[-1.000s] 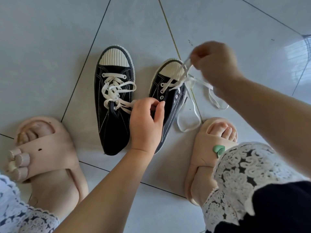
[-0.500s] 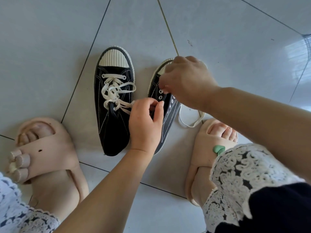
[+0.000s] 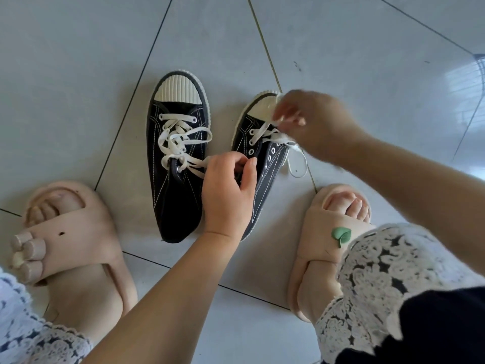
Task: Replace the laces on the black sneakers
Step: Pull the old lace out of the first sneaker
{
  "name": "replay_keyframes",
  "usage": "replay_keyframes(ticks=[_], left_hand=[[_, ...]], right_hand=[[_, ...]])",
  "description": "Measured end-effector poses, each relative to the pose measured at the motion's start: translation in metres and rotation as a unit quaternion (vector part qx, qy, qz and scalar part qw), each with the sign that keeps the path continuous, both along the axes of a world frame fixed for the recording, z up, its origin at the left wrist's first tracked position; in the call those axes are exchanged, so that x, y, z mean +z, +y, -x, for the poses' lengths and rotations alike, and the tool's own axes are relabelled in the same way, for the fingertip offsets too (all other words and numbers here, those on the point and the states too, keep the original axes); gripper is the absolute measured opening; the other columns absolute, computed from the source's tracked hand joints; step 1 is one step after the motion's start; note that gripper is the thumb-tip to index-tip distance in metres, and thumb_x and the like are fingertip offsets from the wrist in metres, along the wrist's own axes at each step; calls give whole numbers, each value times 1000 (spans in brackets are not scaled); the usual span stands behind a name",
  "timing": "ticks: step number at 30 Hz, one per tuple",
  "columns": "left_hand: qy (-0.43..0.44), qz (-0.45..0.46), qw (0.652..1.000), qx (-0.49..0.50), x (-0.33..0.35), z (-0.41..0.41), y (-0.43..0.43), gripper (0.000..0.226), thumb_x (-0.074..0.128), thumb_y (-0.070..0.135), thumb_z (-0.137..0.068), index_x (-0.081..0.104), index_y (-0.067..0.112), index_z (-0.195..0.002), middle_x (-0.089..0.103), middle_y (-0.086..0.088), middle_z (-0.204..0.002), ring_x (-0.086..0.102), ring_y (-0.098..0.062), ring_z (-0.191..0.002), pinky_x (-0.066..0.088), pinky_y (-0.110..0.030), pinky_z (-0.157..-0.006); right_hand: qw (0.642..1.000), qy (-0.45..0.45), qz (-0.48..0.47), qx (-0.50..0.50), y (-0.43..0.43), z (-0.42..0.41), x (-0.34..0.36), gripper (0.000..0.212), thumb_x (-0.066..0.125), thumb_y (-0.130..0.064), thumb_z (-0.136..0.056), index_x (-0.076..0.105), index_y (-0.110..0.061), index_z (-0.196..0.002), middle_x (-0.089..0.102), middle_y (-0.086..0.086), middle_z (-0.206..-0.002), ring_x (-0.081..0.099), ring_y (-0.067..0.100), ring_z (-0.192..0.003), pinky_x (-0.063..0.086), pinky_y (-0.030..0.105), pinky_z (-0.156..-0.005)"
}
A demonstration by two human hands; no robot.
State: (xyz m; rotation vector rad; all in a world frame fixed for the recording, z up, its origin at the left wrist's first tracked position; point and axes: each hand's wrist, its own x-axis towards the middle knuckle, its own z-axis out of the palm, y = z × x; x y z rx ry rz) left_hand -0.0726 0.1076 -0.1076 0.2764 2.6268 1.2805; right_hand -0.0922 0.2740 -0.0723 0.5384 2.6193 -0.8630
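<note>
A pale grey, glossy tiled floor (image 3: 78,61), crossed by dark grout lines and marked at the far right by a bright window reflection (image 3: 464,82), is occupied by a black pair set side by side between two worn beige slides (image 3: 68,232). The left sneaker (image 3: 178,206) is loosely laced in white, while the right sneaker (image 3: 265,185) is gripped at its opening by the curled fingers of the left hand (image 3: 228,195). Its white lace (image 3: 275,137) is pinched near the toe cap by the blurred right hand (image 3: 315,122).
</note>
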Motion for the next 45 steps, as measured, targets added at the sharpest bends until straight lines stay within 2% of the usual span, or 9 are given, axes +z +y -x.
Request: replay_keyframes(ticks=[5,9,13,18,26,29,34,40,45], left_hand=[[4,0,1000,-1,0,0,0,17,60,17,-84,59,3,-74,46,5,-71,41,-14,-71,27,-14,-65],[4,-3,1000,0,1,0,1,16,60,15,-84,59,3,-75,47,5,-72,42,-15,-70,27,-14,-66],[2,1,1000,1,1,0,1,14,60,14,-85,59,2,-78,47,3,-73,42,-15,-70,27,-13,-67],[3,-2,1000,-4,1,-2,1,15,60,14,-85,59,1,-78,48,3,-73,42,-15,-71,28,-12,-69],[10,-4,1000,0,-2,-2,1,16,60,16,-83,59,1,-77,49,1,-73,41,-11,-71,28,-14,-68],[13,-4,1000,-5,-2,-2,2,15,60,14,-83,59,1,-76,46,4,-74,41,-11,-72,27,-14,-67],[19,-6,1000,-5,-3,-2,2,14,60,13,-83,60,1,-77,45,5,-74,40,-10,-72,28,-14,-66],[14,-11,1000,-4,-4,-2,1,14,60,13,-84,60,1,-78,48,3,-74,37,-4,-71,28,-11,-69],[15,-12,1000,0,-4,-2,0,15,60,13,-84,59,0,-79,48,3,-75,35,-2,-72,28,-9,-71]], right_hand=[[974,37,-122,188,-26,6,-8,20,57,-31,-88,61,-30,-107,44,-9,-87,45,15,-93,16,23,-74],[938,55,-219,262,-23,14,-3,15,48,-20,-93,60,-16,-101,57,3,-99,51,26,-100,30,33,-82],[977,127,-146,-92,24,30,15,17,51,-17,-83,65,-17,-92,57,1,-86,54,21,-82,29,25,-60],[909,90,4,-406,60,9,8,10,51,-19,-75,55,-23,-67,52,-6,-67,49,15,-69,39,28,-64],[996,80,6,-34,-3,-9,-1,21,67,-22,-79,66,-21,-99,53,-4,-89,50,12,-83,33,20,-71],[988,53,-73,125,-20,0,-5,26,65,-29,-82,64,-29,-108,54,-3,-102,48,19,-103,30,29,-87],[933,60,-233,267,-22,6,-4,17,49,-12,-90,62,-17,-99,55,3,-100,48,26,-100,29,33,-82],[976,94,-120,-159,38,21,25,18,53,-16,-87,68,-14,-96,60,5,-91,53,21,-84,27,20,-60],[982,-143,28,-123,60,-16,31,13,65,-11,-81,64,-20,-72,59,-1,-74,50,14,-79,37,23,-63]])
